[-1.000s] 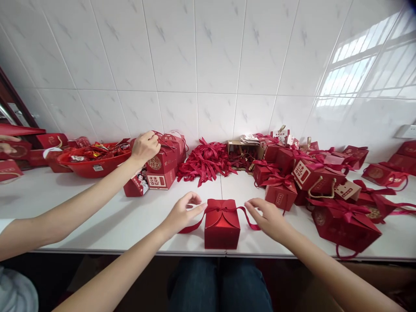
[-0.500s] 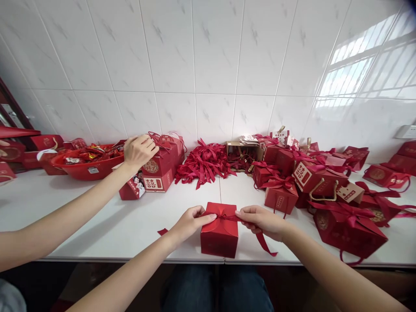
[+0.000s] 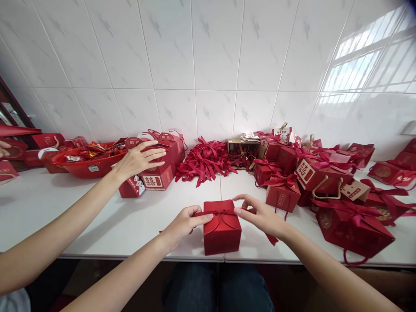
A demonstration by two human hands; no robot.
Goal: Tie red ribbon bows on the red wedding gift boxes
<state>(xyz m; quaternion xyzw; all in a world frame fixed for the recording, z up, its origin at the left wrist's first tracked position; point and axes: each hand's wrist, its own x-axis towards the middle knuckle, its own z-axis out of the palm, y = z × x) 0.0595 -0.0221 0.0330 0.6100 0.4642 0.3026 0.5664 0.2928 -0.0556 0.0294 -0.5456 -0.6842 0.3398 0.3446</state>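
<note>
A small red gift box (image 3: 222, 237) stands near the table's front edge, with a dark red ribbon (image 3: 224, 212) knotted across its top. My left hand (image 3: 185, 224) pinches the ribbon at the box's left side, thumb lying over the top edge. At the right top corner, the thumb of my right hand (image 3: 261, 218) touches the ribbon while the index finger is raised and curved away from it. The ribbon runs through my right hand, and its tail (image 3: 271, 239) hangs out below. The other right fingers are partly hidden.
A co-worker's hand (image 3: 139, 160) reaches over red boxes (image 3: 167, 167) at the left. Behind it stands a red basin (image 3: 91, 169) of wrapped sweets. Loose ribbons (image 3: 206, 160) lie heaped at the back beside an open carton (image 3: 245, 151). Ribboned boxes (image 3: 355, 227) crowd the right.
My right index finger has lifted away from the thumb, and the right hand has moved closer to the box. The box has turned slightly. The co-worker's fingers have spread open.
</note>
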